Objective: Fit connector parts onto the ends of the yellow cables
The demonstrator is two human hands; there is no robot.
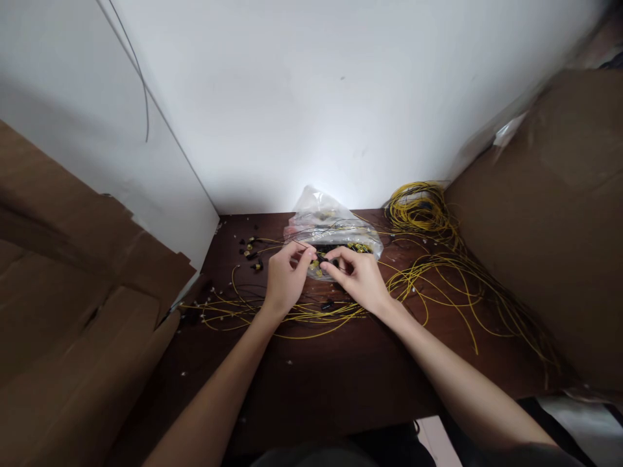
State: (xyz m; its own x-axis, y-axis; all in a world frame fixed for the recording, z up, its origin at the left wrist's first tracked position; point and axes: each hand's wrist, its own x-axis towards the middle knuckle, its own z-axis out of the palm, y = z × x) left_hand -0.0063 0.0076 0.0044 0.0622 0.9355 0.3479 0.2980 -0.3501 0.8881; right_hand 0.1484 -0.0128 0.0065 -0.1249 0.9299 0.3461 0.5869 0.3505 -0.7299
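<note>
My left hand (286, 272) is closed, thumb and forefinger pinching the end of a thin wire. Opposite it, my right hand (361, 275) pinches a small black connector (322, 258) between thumb and forefinger. The fingertips are close together, and the wire end seems to meet the connector, though the join is too small to make out. Just behind both hands lies a clear plastic bag (316, 206) with several black-and-yellow connectors (361, 248) at its mouth. Long yellow wires (311, 335) run across the table beneath my wrists.
A coil of yellow wire (418, 206) sits at the back right. Loose small connectors (256, 264) lie left of my hands on the dark brown table (331, 383). Cardboard (545, 214) stands on the right, more cardboard (63, 305) on the left, and a white wall (341, 117) rises behind.
</note>
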